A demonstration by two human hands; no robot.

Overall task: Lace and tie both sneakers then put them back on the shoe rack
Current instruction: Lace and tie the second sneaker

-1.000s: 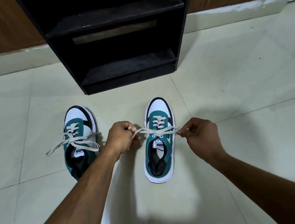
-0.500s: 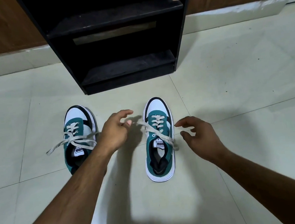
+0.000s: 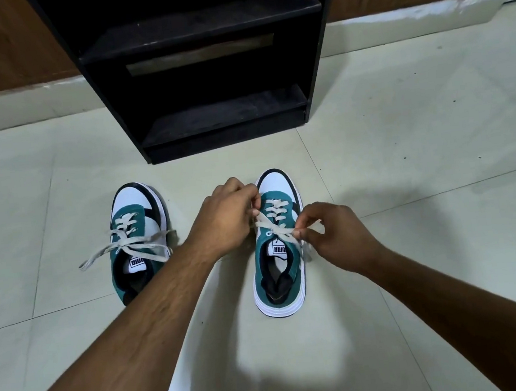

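Two teal, white and black sneakers stand on the floor, toes toward the rack. The right sneaker [image 3: 279, 257] has its white lace [image 3: 273, 226] crossed over the tongue. My left hand [image 3: 225, 218] pinches one lace end beside the sneaker's toe. My right hand [image 3: 336, 234] pinches the other lace end at the sneaker's right side. The left sneaker [image 3: 137, 239] stands apart to the left, its lace [image 3: 126, 244] lying loose with ends spread across it.
A black shoe rack [image 3: 218, 70] with two bare shelves stands just beyond the sneakers against a brown wall. Pale floor tiles [image 3: 406, 144] surround everything.
Both hands let go of the lace ends half a second ago, then closed on them again nearer the right sneaker. The left sneaker has not moved.
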